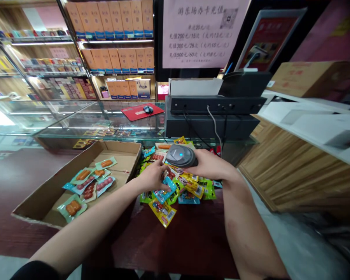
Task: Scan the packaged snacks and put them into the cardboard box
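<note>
My right hand (205, 165) is wrapped round a grey barcode scanner (179, 155) with a small blue light on top, held above a heap of snack packets (189, 182). My left hand (153, 177) is over the heap's left side, thumb and fingers apart. Its thumb lies by a blue snack packet (165, 190); whether it touches the packet I cannot tell. Nearest me lies a yellow snack packet (163, 212) on the dark red table (175, 245). Left of the heap, a shallow cardboard box (116, 149) holds several clear-packed sausage snacks (83, 175).
A glass counter (76, 122) runs behind, bearing a red mouse pad (134, 112) and a mouse (148, 109). Black cash-drawer-like boxes (212, 126) with cables stand beyond the heap. At right is a wood-panelled cabinet (297, 171) with a carton (306, 77) on top.
</note>
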Demonstrator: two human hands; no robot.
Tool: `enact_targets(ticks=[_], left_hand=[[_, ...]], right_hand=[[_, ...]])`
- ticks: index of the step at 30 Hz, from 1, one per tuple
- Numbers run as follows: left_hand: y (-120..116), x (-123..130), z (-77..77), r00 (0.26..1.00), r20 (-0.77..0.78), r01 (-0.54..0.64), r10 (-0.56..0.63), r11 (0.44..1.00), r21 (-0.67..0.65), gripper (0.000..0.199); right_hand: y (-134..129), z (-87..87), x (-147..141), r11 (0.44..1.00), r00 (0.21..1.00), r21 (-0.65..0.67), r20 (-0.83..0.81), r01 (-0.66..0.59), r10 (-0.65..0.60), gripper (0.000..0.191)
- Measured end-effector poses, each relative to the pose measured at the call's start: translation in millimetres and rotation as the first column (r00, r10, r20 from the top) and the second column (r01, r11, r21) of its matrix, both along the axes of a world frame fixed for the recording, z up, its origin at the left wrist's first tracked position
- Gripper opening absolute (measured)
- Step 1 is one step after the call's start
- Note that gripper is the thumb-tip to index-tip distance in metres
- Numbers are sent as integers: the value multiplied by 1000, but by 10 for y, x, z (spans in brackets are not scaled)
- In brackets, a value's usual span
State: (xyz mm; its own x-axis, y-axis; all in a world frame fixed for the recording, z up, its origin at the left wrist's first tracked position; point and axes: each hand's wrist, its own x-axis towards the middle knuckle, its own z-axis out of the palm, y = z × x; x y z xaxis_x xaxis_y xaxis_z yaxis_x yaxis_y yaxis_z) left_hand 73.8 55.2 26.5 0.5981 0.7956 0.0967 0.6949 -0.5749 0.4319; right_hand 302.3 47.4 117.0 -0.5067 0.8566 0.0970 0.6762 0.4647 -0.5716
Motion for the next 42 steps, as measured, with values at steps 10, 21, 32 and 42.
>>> enact_targets(ticks=[10, 21, 32, 42], left_hand=[[15, -1, -77, 995, -69, -68, 69, 998, 19, 49], [34, -65, 56, 971, -169, -172, 170, 985, 2, 38], [187, -217, 213, 617, 560, -98, 553, 760, -642, 43], [220, -383, 434, 287, 631, -47, 721, 668, -743, 39]], right_hand=[[-1, -57, -22, 1000, 998, 19, 58, -4, 3, 40], [-42, 3, -62, 1000, 999, 1, 43, -18, 18, 39], [-60, 45, -53, 1000, 999, 13, 26, -19, 18, 51], [-28, -43, -72, 999, 999, 33, 10, -40, 40, 53]])
